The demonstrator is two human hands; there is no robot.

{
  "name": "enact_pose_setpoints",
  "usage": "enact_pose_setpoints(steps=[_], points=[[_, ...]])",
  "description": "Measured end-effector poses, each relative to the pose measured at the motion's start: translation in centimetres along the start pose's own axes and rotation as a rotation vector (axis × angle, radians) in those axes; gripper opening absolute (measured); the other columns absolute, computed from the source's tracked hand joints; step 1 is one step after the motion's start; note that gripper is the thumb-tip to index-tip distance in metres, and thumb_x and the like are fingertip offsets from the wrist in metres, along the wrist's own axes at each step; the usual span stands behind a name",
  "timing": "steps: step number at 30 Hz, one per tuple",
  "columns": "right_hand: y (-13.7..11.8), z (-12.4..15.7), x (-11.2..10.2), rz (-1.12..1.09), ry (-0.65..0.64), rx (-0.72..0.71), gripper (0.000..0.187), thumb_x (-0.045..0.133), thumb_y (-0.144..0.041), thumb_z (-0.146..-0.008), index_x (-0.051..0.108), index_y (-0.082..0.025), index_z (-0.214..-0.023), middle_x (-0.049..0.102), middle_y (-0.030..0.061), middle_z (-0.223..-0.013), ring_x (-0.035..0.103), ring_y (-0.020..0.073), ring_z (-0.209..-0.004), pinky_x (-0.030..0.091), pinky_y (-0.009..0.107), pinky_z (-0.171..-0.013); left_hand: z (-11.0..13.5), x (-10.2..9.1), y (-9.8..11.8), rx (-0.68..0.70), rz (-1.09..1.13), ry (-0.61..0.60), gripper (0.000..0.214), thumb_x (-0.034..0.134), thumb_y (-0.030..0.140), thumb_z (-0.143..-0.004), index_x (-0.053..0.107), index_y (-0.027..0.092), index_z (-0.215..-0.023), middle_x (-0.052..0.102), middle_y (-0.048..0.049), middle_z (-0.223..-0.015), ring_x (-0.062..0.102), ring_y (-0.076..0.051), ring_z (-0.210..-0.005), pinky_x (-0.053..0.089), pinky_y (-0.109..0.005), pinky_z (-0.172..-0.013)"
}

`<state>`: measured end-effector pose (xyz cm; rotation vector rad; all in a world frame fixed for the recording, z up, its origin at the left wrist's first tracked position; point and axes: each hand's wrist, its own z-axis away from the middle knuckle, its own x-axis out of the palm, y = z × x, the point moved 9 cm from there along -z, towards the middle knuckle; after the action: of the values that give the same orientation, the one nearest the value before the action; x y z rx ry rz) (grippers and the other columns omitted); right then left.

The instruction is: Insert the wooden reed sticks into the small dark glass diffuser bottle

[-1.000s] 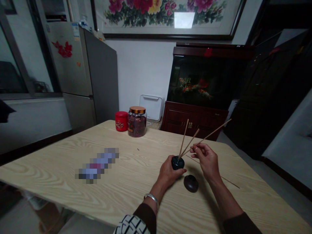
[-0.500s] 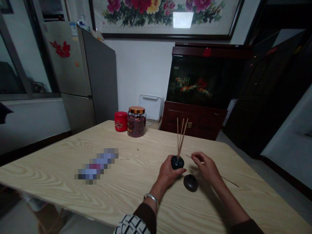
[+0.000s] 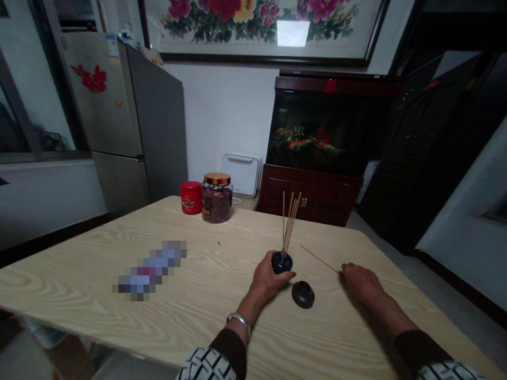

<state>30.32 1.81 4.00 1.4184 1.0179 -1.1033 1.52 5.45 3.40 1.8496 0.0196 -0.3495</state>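
Observation:
My left hand is wrapped around a small dark glass diffuser bottle that stands upright on the wooden table. Several thin reed sticks rise from the bottle's neck and fan out slightly. To the right, my right hand pinches the near end of one loose reed stick. That stick slants up and left, its far tip short of the bottle and apart from it. Between my hands, a dark brown rounded lid lies on the table.
A red canister and a clear jar with a copper-coloured lid stand at the table's far edge. On the left of the table lies a blurred-out flat item. A fish tank and a fridge stand beyond.
My right hand has moved right and toward me, away from the bottle, and more of the loose stick shows. My left hand still holds the bottle. The view has shifted slightly.

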Motion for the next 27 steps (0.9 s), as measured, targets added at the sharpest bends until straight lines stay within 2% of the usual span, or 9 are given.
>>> enact_pose_setpoints(steps=[3,5,7,10,12,15,17,20,27], points=[[0.8,-0.2,-0.3,-0.09,0.017,0.034,0.023,0.046,-0.015,-0.087,0.068,-0.013,-0.095,0.072,0.0173,-0.096,0.068,0.0247,-0.091,0.042,0.031,-0.073,0.0,0.1,0.0,-0.009,0.013,0.002,0.053,0.082,0.036,-0.063,0.059,0.02,-0.108,0.068,-0.002,-0.093,0.061,-0.018,-0.083,0.046,-0.026,-0.073],[1.6,-0.1,-0.8,-0.248,0.08,0.079,0.017,0.049,-0.02,-0.085,0.066,-0.016,-0.087,0.072,0.0134,-0.086,0.068,0.0237,-0.082,0.042,0.031,-0.068,0.0,0.0,0.1,0.0,0.009,0.001,0.052,0.082,0.036,-0.063,0.06,0.02,-0.108,0.068,-0.0021,-0.094,0.061,-0.018,-0.083,0.046,-0.026,-0.073],[2.3,0.2,-1.7,-0.531,0.186,0.135,0.014,0.052,-0.025,-0.083,0.063,-0.018,-0.082,0.071,0.0088,-0.077,0.065,0.0211,-0.072,0.043,0.03,-0.065,0.0,0.0,0.1,0.006,-0.005,0.0,0.052,0.082,0.037,-0.063,0.06,0.02,-0.107,0.068,-0.0017,-0.093,0.061,-0.018,-0.082,0.046,-0.026,-0.073],[2.3,0.7,-3.0,-1.173,0.327,0.231,0.021,0.058,-0.033,-0.079,0.064,-0.017,-0.093,0.071,0.008,-0.081,0.064,0.0186,-0.068,0.048,0.029,-0.062,0.0,-0.1,0.0,-0.003,-0.022,0.002,0.054,0.082,0.038,-0.063,0.059,0.02,-0.108,0.068,-0.0013,-0.093,0.061,-0.018,-0.083,0.046,-0.027,-0.074],[0.9,1.0,-4.2,-1.557,0.376,0.259,0.038,0.069,-0.037,-0.073,0.065,-0.016,-0.104,0.072,0.0098,-0.09,0.065,0.0178,-0.071,0.05,0.027,-0.059,0.0,-0.1,0.0,-0.011,-0.025,-0.001,0.054,0.082,0.038,-0.063,0.059,0.02,-0.109,0.068,-0.0015,-0.094,0.062,-0.019,-0.083,0.046,-0.027,-0.075],[-2.2,1.3,-7.1,-1.848,0.441,0.216,0.043,0.08,-0.039,-0.065,0.068,-0.017,-0.101,0.072,0.0093,-0.098,0.066,0.0161,-0.077,0.049,0.021,-0.054,0.0,0.0,0.0,-0.009,-0.027,-0.001,0.055,0.082,0.038,-0.063,0.059,0.02,-0.11,0.068,-0.0019,-0.095,0.062,-0.019,-0.085,0.046,-0.027,-0.076],[-4.2,1.3,-8.8,-1.914,0.467,0.153,0.038,0.081,-0.039,-0.066,0.07,-0.018,-0.095,0.072,0.0088,-0.098,0.066,0.0154,-0.078,0.048,0.018,-0.052,0.0,0.0,0.1,-0.006,-0.027,0.001,0.055,0.082,0.038,-0.063,0.059,0.02,-0.11,0.068,-0.0018,-0.095,0.062,-0.019,-0.085,0.046,-0.027,-0.075],[-6.7,0.9,-10.3,-1.877,0.502,0.05,0.033,0.078,-0.042,-0.072,0.07,-0.017,-0.092,0.073,0.0088,-0.095,0.067,0.0156,-0.077,0.049,0.019,-0.052,0.0,0.0,0.1,0.0,-0.03,0.0,0.055,0.082,0.039,-0.063,0.059,0.02,-0.109,0.068,-0.0022,-0.095,0.061,-0.019,-0.084,0.045,-0.027,-0.075],[-9.1,0.0,-10.5,-1.735,0.512,-0.044,0.032,0.073,-0.044,-0.078,0.068,-0.016,-0.093,0.073,0.0095,-0.094,0.068,0.0173,-0.077,0.051,0.023,-0.057,-0.1,0.0,-0.1,0.016,-0.025,0.009,0.055,0.083,0.038,-0.063,0.058,0.02,-0.108,0.068,-0.0013,-0.095,0.061,-0.018,-0.084,0.045,-0.027,-0.075]])
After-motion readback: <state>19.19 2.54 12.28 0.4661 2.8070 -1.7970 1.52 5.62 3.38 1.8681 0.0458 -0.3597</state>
